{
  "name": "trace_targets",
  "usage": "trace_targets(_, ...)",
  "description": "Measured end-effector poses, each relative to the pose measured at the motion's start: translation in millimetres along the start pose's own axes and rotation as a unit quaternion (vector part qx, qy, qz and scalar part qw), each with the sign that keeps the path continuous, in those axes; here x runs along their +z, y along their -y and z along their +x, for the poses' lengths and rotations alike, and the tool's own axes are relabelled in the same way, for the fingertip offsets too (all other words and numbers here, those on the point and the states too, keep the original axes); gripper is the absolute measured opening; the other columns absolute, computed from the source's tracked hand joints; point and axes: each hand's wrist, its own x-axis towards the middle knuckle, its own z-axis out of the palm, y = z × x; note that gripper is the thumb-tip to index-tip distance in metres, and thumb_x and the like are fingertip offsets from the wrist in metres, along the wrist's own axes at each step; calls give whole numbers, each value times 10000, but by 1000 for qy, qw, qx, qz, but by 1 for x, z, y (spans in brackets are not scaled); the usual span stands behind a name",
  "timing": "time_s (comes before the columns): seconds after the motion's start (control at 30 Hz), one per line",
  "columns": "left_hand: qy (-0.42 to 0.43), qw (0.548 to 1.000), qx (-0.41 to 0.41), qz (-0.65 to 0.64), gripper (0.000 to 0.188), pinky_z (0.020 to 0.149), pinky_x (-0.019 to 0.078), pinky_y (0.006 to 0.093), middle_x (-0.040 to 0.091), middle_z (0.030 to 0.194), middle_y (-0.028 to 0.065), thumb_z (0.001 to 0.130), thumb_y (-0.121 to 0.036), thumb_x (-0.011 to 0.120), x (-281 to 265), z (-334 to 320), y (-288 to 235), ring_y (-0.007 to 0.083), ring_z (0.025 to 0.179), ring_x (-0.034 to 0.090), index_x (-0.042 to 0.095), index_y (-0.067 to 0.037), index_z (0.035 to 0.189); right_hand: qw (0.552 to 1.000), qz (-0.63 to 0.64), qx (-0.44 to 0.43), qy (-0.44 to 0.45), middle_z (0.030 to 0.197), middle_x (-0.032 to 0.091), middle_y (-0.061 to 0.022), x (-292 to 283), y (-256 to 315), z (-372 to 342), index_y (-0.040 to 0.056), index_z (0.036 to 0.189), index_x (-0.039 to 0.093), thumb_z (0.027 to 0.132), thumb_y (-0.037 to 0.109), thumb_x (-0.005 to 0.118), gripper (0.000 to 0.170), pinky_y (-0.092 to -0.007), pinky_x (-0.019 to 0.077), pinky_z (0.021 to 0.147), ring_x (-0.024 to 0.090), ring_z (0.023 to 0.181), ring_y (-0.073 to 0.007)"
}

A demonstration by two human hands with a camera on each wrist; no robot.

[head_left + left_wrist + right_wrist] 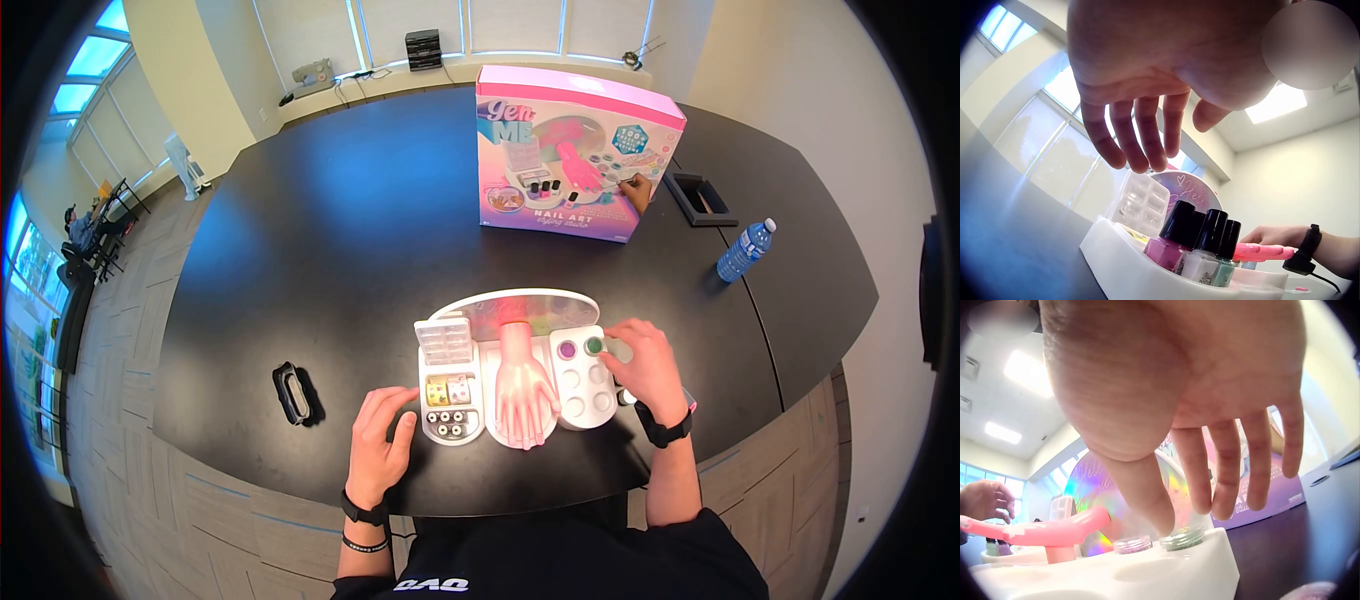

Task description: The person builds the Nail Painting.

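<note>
My right hand (645, 365) reaches over the white tray (574, 413) with round wells. Its thumb touches a green glitter pot (1183, 539) in a back corner well, with the fingertips just beyond the rim. Beside it sits a purple glitter pot (567, 350). My left hand (382, 437) is at the set's left edge, fingers loosely bent with nothing in them. In the left wrist view it hovers above several black-capped nail polish bottles (1213, 231). Between the trays a pink model hand (522, 390) lies palm down before a shiny curved backboard (550, 312).
A clear compartment case (445, 341) and patterned rolls (447, 390) are in the left tray. The nail art box (575, 155) stands behind the set. A water bottle (746, 250) and an open dark box (702, 200) are at right; a black-framed object (291, 393) lies left.
</note>
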Motion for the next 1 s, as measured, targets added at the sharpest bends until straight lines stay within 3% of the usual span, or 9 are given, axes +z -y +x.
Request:
trace_targets(0.4,3,1000,3,0,273,953,546,442,718,1177,187,1044,-153,663,1,1,0,386,1077,679,739,17,1243,996,-22,72,40,1124,776,-129,-14,-24,-18,48,1126,814,803,147,831,338,-485,550,999,689,1112,-375)
trace_targets(0.57,3,1000,2,-4,270,953,548,439,719,1177,186,1041,-145,660,2,1,-2,382,1075,679,739,18,1242,991,-45,100,82,1080,767,-100,-8,-32,-25,73,1127,815,835,191,831,315,-449,555,979,670,1071,-341)
trace_targets(1.0,14,1000,10,-3,269,958,549,440,725,1188,179,1039,-138,667,3,3,-5,377,1088,680,739,12,1249,993,-43,94,54,1014,779,-101,3,-39,-30,67,1075,809,846,164,803,248,-473,563,951,686,1030,-352)
